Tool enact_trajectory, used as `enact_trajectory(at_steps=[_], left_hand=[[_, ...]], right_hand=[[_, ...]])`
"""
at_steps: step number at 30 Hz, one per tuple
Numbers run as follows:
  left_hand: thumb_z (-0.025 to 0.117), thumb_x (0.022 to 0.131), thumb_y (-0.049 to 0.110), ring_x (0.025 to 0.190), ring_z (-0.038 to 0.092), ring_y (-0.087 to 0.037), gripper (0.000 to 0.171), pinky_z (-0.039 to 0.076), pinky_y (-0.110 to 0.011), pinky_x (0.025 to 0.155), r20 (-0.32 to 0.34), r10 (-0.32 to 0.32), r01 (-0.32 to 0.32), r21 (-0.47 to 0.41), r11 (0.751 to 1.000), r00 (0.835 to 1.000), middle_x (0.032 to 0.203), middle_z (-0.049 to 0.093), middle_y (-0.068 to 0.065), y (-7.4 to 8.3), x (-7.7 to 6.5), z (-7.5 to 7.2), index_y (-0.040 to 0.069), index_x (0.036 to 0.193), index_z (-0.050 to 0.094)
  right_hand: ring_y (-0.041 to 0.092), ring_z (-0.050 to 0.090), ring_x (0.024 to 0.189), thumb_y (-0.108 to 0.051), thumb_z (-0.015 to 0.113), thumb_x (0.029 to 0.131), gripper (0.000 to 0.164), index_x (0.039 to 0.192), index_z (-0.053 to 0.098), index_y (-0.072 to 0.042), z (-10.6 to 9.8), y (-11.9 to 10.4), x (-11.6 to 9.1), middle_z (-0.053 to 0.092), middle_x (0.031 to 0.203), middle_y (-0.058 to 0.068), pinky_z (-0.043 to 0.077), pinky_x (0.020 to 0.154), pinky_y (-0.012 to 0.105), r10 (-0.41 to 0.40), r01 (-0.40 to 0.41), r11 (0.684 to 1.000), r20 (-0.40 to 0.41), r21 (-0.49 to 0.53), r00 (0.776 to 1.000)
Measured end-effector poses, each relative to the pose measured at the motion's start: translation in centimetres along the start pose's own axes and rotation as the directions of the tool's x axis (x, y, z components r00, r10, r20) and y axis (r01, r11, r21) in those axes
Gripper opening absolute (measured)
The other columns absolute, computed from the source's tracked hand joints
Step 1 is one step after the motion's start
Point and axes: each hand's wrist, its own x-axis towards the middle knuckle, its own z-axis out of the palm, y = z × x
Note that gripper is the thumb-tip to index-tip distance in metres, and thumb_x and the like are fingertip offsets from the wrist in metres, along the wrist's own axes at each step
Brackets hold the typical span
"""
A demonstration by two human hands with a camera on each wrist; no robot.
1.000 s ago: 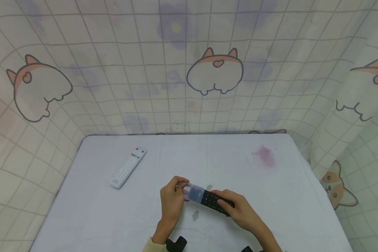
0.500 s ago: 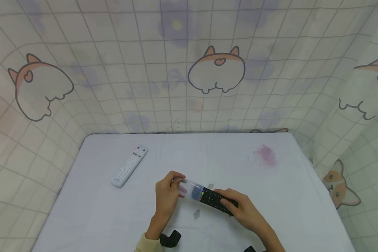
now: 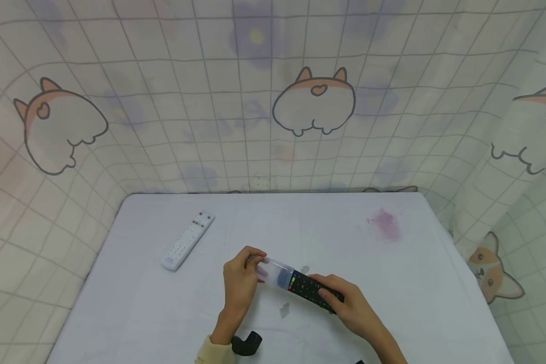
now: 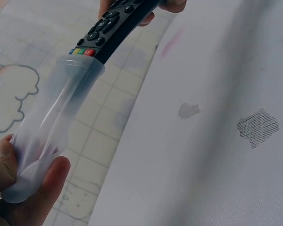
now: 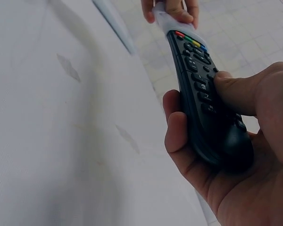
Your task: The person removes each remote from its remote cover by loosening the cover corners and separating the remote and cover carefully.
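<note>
At the frame's lower centre I see the left hand (image 3: 242, 279) pinching a translucent plastic sleeve (image 3: 275, 272) and the right hand (image 3: 349, 299) curled round a long black remote (image 3: 308, 289), presumably keeping the 2 aligned.

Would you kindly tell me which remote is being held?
The black remote: the right hand grips it, while the white remote lies on the table, unheld.

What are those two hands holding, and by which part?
The right hand grips the black remote by the end outside the clear cover; the left hand pinches the clear cover by the end away from the black remote.
</note>
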Motion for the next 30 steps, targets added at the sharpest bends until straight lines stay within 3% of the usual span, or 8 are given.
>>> enact_trajectory(at_steps=[16, 30], left_hand=[[0.071, 0.096, 0.002, 0.053, 0.062, -0.006, 0.014, 0.054, -0.023, 0.047, -0.028, -0.002, 0.002, 0.027, 1.0, 1.0, 0.078, 0.077, -0.005, 0.04, -0.04, 0.16, 0.014, 0.09, 0.075], [0.071, 0.096, 0.003, 0.053, 0.061, -0.005, 0.014, 0.054, -0.022, 0.047, -0.029, 0.004, -0.003, 0.042, 0.999, 1.0, 0.081, 0.078, -0.005, -0.04, -0.16, 0.07, 0.015, 0.09, 0.075]], right_hand=[[0.006, 0.06, 0.096, -0.029, 0.063, 0.105, 0.036, 0.141, 0.065, -0.029, 0.08, 0.36, -0.38, 0.073, 0.114, -0.008, 0.052, 0.084, 0.024, -0.017, 0.017, 1.0, -0.032, -0.003, 0.999], [0.007, 0.06, 0.095, -0.028, 0.062, 0.105, 0.034, 0.139, 0.066, -0.028, 0.33, 0.61, -0.9, 0.073, 0.111, -0.006, 0.052, 0.082, 0.023, 0.019, -0.017, 0.999, -0.047, 0.04, 0.999]])
